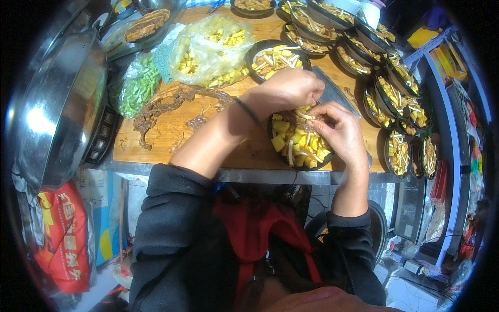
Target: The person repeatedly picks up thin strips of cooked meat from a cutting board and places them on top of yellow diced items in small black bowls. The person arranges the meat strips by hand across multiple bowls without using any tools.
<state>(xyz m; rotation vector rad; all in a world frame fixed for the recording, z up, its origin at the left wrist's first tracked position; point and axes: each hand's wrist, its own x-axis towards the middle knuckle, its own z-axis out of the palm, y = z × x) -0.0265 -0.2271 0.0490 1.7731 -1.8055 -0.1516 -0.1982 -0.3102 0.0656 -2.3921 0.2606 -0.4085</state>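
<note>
A dark bowl [274,148] in front of me is full of yellow cubes, pale strips and brown meat pieces. Over its right side, my right hand [340,127] pinches a pale brown strip of food [305,113] between thumb and fingers. My left hand [299,88] reaches across above the far rim, fingers curled together close to the right hand; what they hold, if anything, is hidden. Strips of dark cooked meat [150,112] lie on the wooden board [208,156] left of my left forearm. Just behind my left hand stands another filled bowl [307,61].
An open clear bag [182,44] of yellow cubes and a bag of cut green vegetables [140,86] lie at the left. Many filled dark bowls [358,67] crowd the far right. A flat grey slab [335,88] lies beyond my hands. A large metal pan [57,114] stands far left.
</note>
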